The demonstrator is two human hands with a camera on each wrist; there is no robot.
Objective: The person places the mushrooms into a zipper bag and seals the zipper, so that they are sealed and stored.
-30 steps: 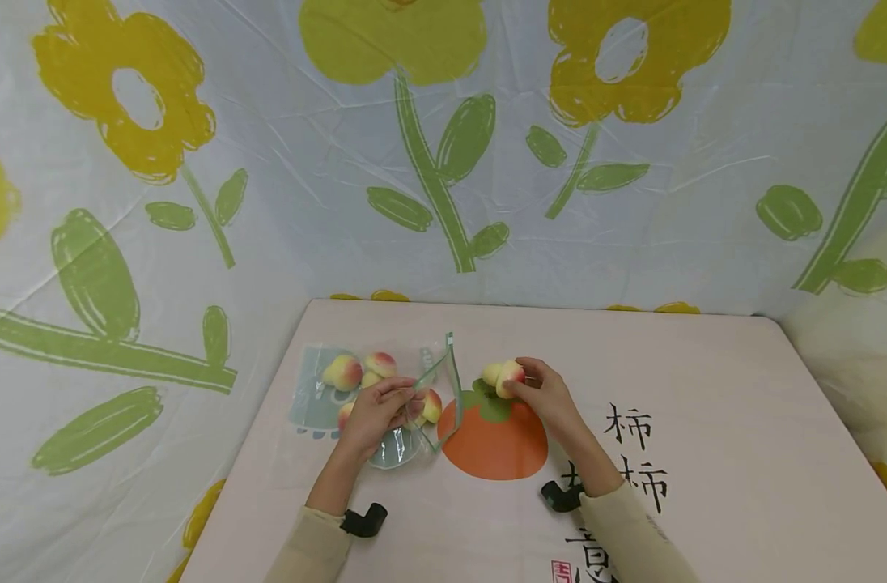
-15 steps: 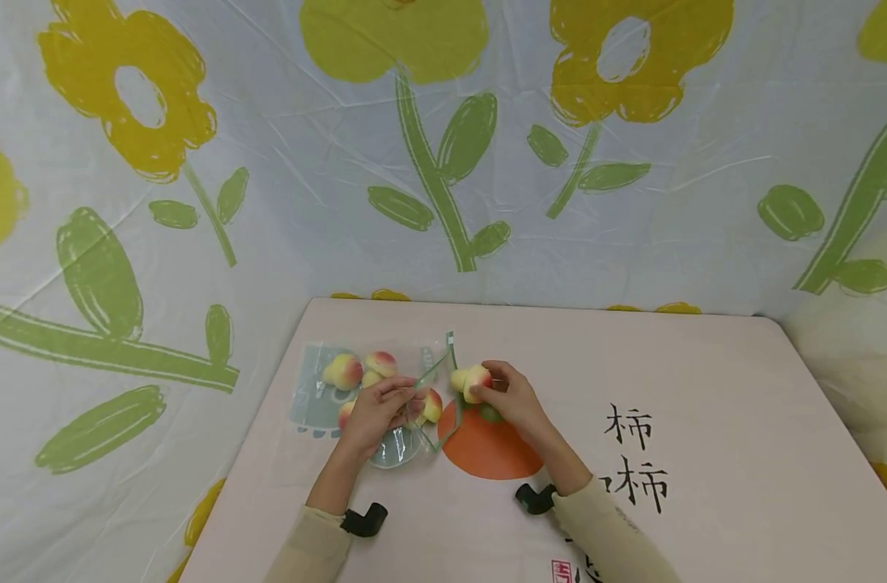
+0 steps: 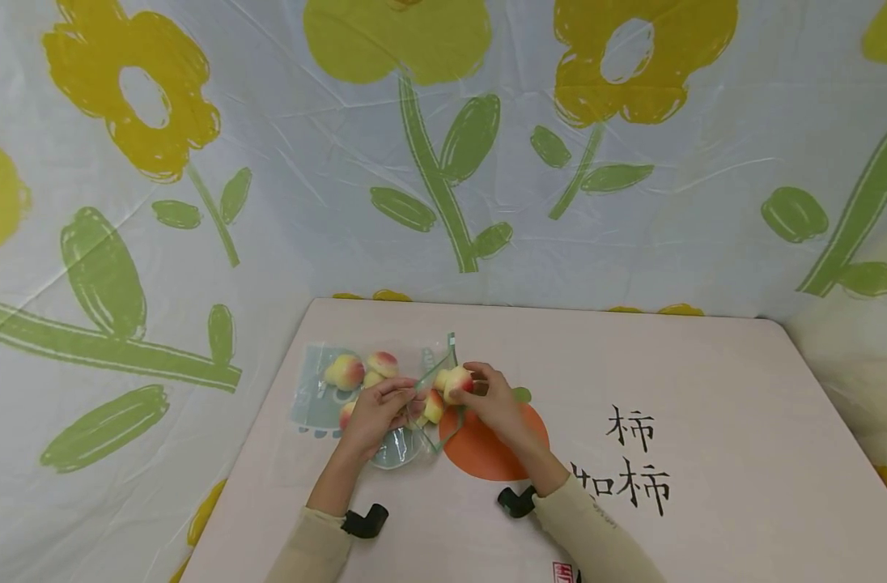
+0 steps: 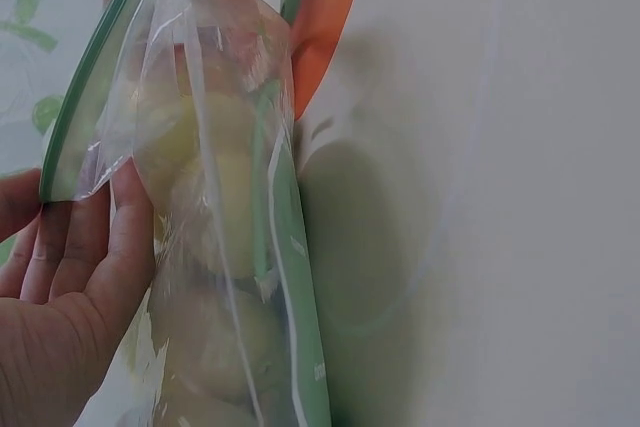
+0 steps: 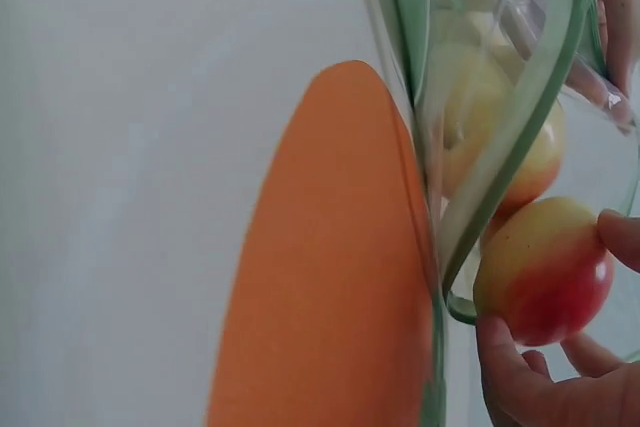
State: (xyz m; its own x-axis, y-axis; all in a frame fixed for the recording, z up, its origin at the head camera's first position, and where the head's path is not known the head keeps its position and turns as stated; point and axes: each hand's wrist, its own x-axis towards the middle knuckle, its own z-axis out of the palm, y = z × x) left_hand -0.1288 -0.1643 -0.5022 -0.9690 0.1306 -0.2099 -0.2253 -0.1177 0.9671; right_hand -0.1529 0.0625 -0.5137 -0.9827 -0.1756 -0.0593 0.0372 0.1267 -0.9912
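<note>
A clear zip bag (image 3: 396, 450) with a green zip edge (image 4: 82, 82) lies on the left part of the table, its mouth spread toward the right. My left hand (image 3: 374, 414) pinches the bag's rim and holds the mouth apart. Several yellow-and-red fruits (image 3: 345, 372) are inside, some partly behind that hand. My right hand (image 3: 498, 409) grips another fruit (image 5: 545, 272), yellow with a red cheek, between thumb and fingers. This fruit is right at the bag's mouth, overlapping the green edge in the right wrist view.
The pale pink table mat (image 3: 727, 405) bears a printed orange persimmon (image 3: 498, 449) and black characters (image 3: 638, 486). Behind it hangs a white cloth (image 3: 305, 202) with yellow flowers. Black wrist mounts (image 3: 365, 521) sit at both cuffs.
My right hand has moved left with the fruit, from over the persimmon's leaf to the bag's mouth. The left hand and the bag have stayed in place.
</note>
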